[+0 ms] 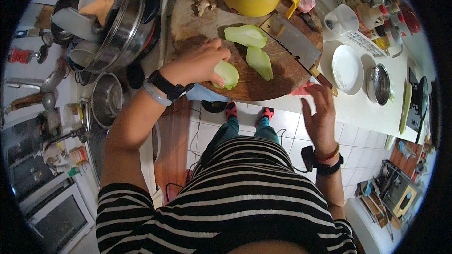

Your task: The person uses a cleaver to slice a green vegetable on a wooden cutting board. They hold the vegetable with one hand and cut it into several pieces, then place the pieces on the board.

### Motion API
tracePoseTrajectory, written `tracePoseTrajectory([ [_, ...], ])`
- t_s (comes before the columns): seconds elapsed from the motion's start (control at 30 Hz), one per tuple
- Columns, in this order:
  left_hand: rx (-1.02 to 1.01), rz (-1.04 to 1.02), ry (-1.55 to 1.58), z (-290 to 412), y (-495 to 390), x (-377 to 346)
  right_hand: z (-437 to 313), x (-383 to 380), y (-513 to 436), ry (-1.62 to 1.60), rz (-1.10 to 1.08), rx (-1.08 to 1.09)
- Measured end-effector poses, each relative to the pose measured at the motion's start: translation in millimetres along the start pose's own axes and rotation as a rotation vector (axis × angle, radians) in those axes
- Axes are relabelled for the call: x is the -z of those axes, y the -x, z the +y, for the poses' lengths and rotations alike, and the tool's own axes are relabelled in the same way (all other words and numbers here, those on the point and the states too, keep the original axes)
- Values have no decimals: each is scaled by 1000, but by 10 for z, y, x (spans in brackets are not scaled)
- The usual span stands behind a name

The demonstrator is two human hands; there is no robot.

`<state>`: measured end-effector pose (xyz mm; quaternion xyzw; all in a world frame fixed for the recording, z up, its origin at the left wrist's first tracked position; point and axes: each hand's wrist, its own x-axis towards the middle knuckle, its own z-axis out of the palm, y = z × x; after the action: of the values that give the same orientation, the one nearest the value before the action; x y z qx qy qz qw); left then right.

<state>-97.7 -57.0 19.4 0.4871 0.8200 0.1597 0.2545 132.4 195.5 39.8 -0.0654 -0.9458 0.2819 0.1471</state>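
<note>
My left hand (201,61) holds a pale green piece of what looks like chayote (227,74) at the near side of a round wooden chopping board (197,28). Two more cut pieces lie beyond it, a longer one (246,36) and a smaller one (259,62). A broad-bladed cleaver (300,44) rests across the board's right side, its wooden handle reaching past the rim. Close to that handle is my right hand (320,116), fingers apart and nothing in them.
A yellow lidded pot (243,3) and ginger root (205,2) occupy the board's far side. To the right are a white plate (348,70), a metal bowl (378,84) and several condiment bottles (367,12). Stacked steel pans (113,38) and a steel basin (107,99) stand left.
</note>
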Motion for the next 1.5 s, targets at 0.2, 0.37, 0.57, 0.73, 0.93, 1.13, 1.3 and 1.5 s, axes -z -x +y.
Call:
tracePoseTrajectory([
  [0.2,99,-83,-36,23,87,-62,-364,-564,101,-588,-249,-224],
  [0.37,213,-69,372,23,223,-147,-538,-1058,-162,-949,-360,-385],
  [0.57,348,-62,1028,326,611,-43,-651,-1026,-347,-1295,-601,-544],
  [0.73,381,-35,1041,618,851,174,-773,-911,-388,-1445,-682,-544],
  [0.93,356,-13,990,762,980,224,-889,-811,-415,-1299,-678,-478],
  [1.13,343,3,978,803,1065,140,-942,-811,-385,-1315,-657,-511],
  [1.3,324,8,961,832,1134,96,-960,-822,-333,-1377,-660,-529],
  [1.5,328,78,1071,883,1167,16,-932,-883,-321,-1396,-691,-469],
])
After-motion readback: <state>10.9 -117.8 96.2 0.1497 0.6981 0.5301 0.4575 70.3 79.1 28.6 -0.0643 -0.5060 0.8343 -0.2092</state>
